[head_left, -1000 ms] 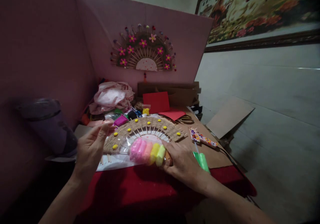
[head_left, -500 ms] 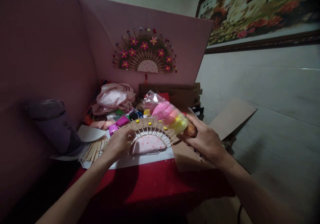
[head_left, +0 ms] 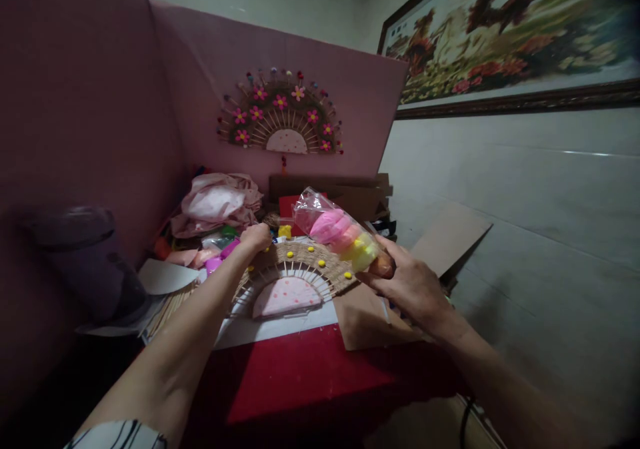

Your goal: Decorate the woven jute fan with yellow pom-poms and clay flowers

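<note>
The left hand [head_left: 256,237] is curled, its grasp impossible to tell; it has moved forward since the last frame to the far edge of a coarsely woven, half-round fan [head_left: 300,258]. Over the fan's right side slants a crinkly clear bag [head_left: 331,225] of rounded pink and yellow lumps [head_left: 361,253], its lower end grasped by the right hand [head_left: 417,289].

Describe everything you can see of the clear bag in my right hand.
The clear bag looks like thin, shiny, crinkled plastic. Inside, soft-looking lumps run in a row: pink, peach, yellow, then brownish orange at the end your right hand grips. It slants, its looser end up and to the left, and hides part of the woven fan; whether they touch, I can't tell.
</note>
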A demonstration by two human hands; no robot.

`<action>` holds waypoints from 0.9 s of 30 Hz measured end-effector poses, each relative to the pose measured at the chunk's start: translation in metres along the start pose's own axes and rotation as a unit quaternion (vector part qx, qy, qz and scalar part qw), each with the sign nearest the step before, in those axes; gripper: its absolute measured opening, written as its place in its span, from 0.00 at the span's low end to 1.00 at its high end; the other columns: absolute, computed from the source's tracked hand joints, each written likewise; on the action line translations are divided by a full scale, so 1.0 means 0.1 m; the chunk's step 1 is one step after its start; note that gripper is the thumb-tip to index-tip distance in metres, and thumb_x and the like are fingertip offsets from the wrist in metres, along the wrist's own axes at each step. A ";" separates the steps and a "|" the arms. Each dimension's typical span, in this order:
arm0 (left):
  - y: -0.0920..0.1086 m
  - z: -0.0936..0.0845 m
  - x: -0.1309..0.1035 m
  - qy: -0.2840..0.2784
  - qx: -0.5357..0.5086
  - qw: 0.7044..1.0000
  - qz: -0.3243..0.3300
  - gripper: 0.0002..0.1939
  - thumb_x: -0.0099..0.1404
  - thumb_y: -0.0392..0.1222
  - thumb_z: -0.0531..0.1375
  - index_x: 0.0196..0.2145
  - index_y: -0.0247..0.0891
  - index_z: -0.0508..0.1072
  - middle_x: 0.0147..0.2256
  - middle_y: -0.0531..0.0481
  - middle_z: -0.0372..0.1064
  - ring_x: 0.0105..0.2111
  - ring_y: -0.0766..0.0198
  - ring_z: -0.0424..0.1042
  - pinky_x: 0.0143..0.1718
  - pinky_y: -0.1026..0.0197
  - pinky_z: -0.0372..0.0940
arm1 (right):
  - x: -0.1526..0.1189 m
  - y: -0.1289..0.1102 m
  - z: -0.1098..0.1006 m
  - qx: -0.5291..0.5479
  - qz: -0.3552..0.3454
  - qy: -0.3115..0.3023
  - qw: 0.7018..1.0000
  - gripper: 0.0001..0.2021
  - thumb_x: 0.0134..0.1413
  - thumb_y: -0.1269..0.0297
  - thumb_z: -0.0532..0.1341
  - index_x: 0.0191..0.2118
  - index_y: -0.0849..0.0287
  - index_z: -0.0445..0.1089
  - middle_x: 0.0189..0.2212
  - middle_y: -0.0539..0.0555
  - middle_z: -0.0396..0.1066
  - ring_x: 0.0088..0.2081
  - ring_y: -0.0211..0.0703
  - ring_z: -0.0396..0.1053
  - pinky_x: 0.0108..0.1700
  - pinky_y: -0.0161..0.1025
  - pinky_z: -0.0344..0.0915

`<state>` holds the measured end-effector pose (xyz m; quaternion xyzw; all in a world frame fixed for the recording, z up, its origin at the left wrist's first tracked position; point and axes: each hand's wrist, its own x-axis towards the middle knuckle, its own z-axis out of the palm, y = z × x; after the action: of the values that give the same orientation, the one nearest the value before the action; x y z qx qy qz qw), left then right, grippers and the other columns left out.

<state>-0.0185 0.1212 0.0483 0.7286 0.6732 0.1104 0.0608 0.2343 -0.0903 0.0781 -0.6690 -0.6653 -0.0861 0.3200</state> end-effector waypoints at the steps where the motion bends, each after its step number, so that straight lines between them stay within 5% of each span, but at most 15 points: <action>1: 0.00 0.01 0.05 -0.005 -0.004 1.000 -0.006 0.12 0.56 0.39 0.56 0.37 0.36 0.77 0.43 0.35 0.74 0.44 0.50 0.72 0.40 0.58 0.64 | 0.00 0.01 -0.02 0.002 0.000 0.000 1.000 0.29 0.45 0.50 0.64 0.54 0.51 0.63 0.43 0.55 0.73 0.37 0.51 0.73 0.31 0.39 0.63; 8: 0.04 0.05 0.19 -0.005 -0.039 0.999 -0.031 0.13 0.55 0.42 0.57 0.36 0.36 0.77 0.40 0.38 0.75 0.42 0.52 0.73 0.37 0.60 0.65 | 0.19 0.09 -0.08 -0.040 0.006 -0.001 0.999 0.25 0.44 0.48 0.63 0.48 0.52 0.66 0.38 0.54 0.73 0.34 0.48 0.71 0.27 0.36 0.56; 16: -0.10 -0.02 0.22 -0.027 -0.066 0.997 0.043 0.12 0.56 0.39 0.56 0.30 0.33 0.78 0.27 0.45 0.76 0.30 0.60 0.74 0.29 0.66 0.64 | 0.57 0.14 0.03 -0.056 0.024 -0.008 0.998 0.23 0.41 0.49 0.63 0.44 0.53 0.67 0.37 0.53 0.73 0.33 0.46 0.69 0.26 0.34 0.50; 22: -0.18 -0.05 0.37 -0.001 -0.011 0.991 0.134 0.17 0.52 0.31 0.56 0.37 0.43 0.79 0.40 0.48 0.76 0.42 0.58 0.72 0.40 0.65 0.64 | 0.51 0.11 0.06 -0.046 0.013 -0.017 0.999 0.22 0.43 0.48 0.63 0.44 0.52 0.67 0.35 0.52 0.73 0.33 0.46 0.70 0.26 0.34 0.51; 27: -0.16 -0.01 0.48 -0.030 0.063 0.980 0.187 0.18 0.50 0.29 0.58 0.36 0.46 0.79 0.40 0.47 0.76 0.43 0.57 0.72 0.42 0.62 0.64 | 0.48 0.15 0.03 -0.053 0.023 -0.010 0.998 0.23 0.43 0.49 0.63 0.47 0.51 0.67 0.37 0.52 0.74 0.34 0.46 0.70 0.27 0.35 0.54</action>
<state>-0.0310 0.1705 0.0491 0.8473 0.5282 0.0549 0.0130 0.2523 -0.0475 0.0965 -0.7014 -0.6472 -0.1071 0.2787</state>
